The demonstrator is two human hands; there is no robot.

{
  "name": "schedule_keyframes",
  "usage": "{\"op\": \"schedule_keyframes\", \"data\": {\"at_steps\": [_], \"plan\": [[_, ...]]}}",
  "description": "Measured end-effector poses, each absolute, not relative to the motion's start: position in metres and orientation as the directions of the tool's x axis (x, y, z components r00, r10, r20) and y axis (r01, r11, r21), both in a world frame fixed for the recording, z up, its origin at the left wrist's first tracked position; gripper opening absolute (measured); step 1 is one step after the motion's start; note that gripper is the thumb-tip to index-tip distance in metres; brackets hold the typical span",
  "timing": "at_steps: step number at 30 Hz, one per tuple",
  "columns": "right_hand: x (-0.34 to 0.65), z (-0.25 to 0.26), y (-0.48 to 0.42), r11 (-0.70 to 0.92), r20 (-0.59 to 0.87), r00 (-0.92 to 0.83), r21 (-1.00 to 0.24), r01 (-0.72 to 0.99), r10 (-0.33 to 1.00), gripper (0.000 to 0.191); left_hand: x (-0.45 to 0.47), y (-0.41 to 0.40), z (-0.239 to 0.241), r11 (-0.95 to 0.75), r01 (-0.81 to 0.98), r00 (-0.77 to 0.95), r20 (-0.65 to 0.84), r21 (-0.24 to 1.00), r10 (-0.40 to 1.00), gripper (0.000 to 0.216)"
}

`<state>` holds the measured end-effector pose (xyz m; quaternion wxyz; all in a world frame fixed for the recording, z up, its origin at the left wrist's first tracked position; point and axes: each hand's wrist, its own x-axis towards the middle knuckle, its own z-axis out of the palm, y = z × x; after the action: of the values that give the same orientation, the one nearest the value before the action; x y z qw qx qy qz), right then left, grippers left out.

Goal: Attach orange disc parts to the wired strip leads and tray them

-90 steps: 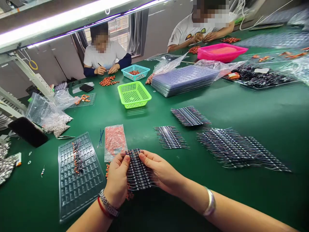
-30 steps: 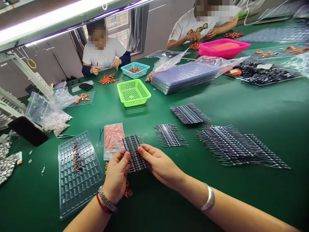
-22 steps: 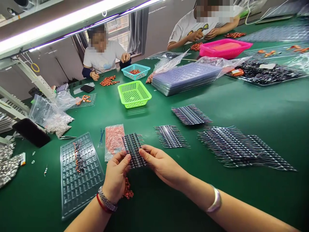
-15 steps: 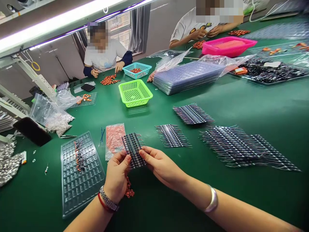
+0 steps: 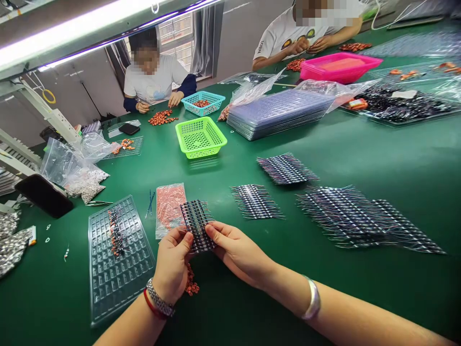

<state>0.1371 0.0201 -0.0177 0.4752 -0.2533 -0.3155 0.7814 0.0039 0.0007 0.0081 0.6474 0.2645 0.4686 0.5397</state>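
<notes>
Component strip [image 5: 196, 225]: flat dark band, rows of small black bodies, thin wire leads out both sides; held just above table [image 5: 360, 158], betw. both hands.
Tray [image 5: 115, 274]: clear ribbed plastic, pocket grid, left of L hand.
L hand [image 5: 173, 266]: thumb + fingers pinch strip's left edge.
R hand [image 5: 239, 252]: pinches strip's right edge.
More strips [image 5: 256, 202]: same kind, flat on table, further right.

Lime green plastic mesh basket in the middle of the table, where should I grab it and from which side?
Best take the near long rim of the lime green plastic mesh basket, reaching from your side, fingers inside and thumb outside. It stands upright, open-topped and seemingly empty, and its lip flares outward, giving a ledge to pinch.
</notes>
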Motion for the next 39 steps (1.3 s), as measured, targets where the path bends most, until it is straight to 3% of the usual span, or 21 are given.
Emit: {"op": "schedule_keyframes", "data": {"at_steps": [18, 39], "plan": [[0.148, -0.013, 0.027, -0.283, -0.076, -0.393, -0.819, -0.500, 0.916, 0.036, 0.000, 0.002, 0.012, 0.282, -0.458, -0.018, -0.326, 0.843, 0.945, 0.038], [0.138, -0.018, 0.024, -0.333, -0.096, -0.413, -0.765, -0.551, 0.906, 0.037, 0.004, 0.002, 0.009, 0.301, -0.511, -0.021, -0.362, 0.805, 0.932, 0.041]]}}
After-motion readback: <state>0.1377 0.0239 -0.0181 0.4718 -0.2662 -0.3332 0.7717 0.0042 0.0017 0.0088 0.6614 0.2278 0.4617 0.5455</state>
